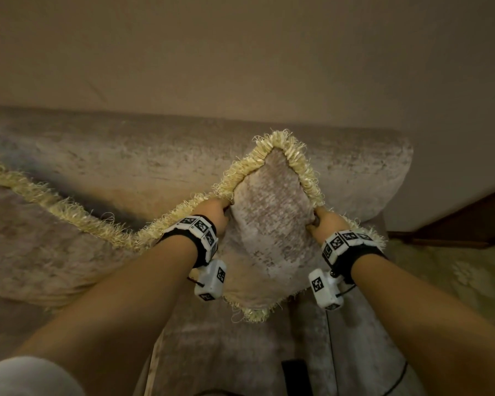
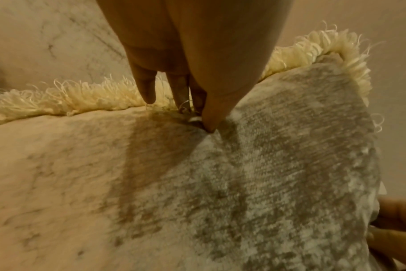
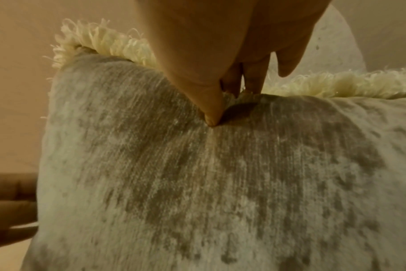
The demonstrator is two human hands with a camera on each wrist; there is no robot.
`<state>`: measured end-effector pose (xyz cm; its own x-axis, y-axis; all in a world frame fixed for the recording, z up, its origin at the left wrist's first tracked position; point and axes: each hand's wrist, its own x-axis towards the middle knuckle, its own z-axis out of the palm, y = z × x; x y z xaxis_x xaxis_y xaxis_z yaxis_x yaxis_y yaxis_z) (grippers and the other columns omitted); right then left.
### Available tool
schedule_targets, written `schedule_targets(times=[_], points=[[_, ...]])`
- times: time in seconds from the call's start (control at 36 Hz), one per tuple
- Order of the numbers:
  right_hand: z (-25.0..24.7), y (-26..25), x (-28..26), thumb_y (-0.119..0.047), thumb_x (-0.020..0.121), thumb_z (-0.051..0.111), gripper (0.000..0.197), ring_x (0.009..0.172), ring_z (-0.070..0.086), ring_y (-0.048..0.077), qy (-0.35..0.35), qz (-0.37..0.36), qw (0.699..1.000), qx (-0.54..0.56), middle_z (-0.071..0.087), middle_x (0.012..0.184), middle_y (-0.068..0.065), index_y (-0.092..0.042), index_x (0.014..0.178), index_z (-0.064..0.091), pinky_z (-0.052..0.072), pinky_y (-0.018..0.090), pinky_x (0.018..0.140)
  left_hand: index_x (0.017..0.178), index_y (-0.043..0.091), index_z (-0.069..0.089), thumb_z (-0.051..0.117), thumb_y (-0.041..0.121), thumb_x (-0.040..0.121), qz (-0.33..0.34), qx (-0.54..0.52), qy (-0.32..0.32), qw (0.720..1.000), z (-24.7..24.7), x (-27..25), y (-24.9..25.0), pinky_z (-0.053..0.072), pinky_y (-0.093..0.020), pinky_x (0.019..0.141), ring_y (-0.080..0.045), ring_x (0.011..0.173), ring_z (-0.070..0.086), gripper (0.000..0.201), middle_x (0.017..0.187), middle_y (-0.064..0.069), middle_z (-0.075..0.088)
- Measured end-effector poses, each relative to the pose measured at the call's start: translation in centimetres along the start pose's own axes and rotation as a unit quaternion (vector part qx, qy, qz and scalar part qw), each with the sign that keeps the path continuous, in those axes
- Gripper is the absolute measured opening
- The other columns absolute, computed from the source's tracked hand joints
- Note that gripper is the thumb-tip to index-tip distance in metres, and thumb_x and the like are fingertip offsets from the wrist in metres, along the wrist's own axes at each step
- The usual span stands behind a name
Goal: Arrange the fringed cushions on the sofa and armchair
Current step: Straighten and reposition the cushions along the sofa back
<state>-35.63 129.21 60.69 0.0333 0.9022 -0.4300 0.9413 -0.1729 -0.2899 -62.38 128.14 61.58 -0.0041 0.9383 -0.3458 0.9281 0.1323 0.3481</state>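
Velvety grey upholstery of the sofa [image 1: 160,167] ends at its rounded right corner, with bare wall above and patterned carpet [image 1: 455,275] beyond. The fringed cushion [image 1: 272,224] stands on one corner before the backrest, the left hand [image 1: 213,211] and right hand [image 1: 326,221] pinching opposite edges. Only the wrist views show each thumb [image 2: 211,117] dug into the fabric, fingers behind the fringe [image 3: 118,47].

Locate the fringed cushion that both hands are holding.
In the head view, the fringed cushion sits centre-right, gripped between the left hand and right hand, corner-up before the sofa backrest.
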Motion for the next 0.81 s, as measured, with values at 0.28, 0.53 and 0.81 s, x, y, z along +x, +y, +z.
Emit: schedule_targets(times=[0.28,0.53,0.81], points=[[0.0,-0.4,0.4,-0.015,0.094,0.052,0.031,0.106,0.057,0.036,-0.004,-0.002,0.998,-0.068,0.058,0.122,0.020,-0.002,0.122,0.049,0.045,0.035,0.080,0.120,0.013,0.059,0.051,0.022,0.092,0.005,0.014,-0.045,0.999,-1.6,-0.9,0.7,0.051,-0.041,0.086,-0.033,0.099,0.059,0.031,0.115,-0.014,0.061],[0.4,0.9,-2.4,-0.023,0.094,0.050,0.066,0.141,0.021,0.037,0.022,-0.048,0.995,-0.090,0.014,0.159,0.010,-0.011,0.151,0.018,0.029,0.049,0.113,0.137,0.013,0.045,0.051,0.024,0.092,-0.029,0.014,-0.037,0.999,-1.9,-3.5,1.2,0.045,-0.040,0.097,-0.034,0.116,0.052,0.047,0.133,-0.014,0.050],[-0.6,1.1,-6.6,-0.024,0.095,0.050,0.074,0.147,0.004,0.036,-0.010,-0.104,0.990,-0.097,-0.007,0.162,0.001,-0.023,0.154,0.005,0.021,0.051,0.117,0.155,0.026,0.004,0.063,0.032,0.088,-0.047,0.037,-0.055,0.997,-1.1,-9.5,2.8,0.031,-0.041,0.115,-0.027,0.147,0.019,0.090,0.163,-0.003,0.003]])
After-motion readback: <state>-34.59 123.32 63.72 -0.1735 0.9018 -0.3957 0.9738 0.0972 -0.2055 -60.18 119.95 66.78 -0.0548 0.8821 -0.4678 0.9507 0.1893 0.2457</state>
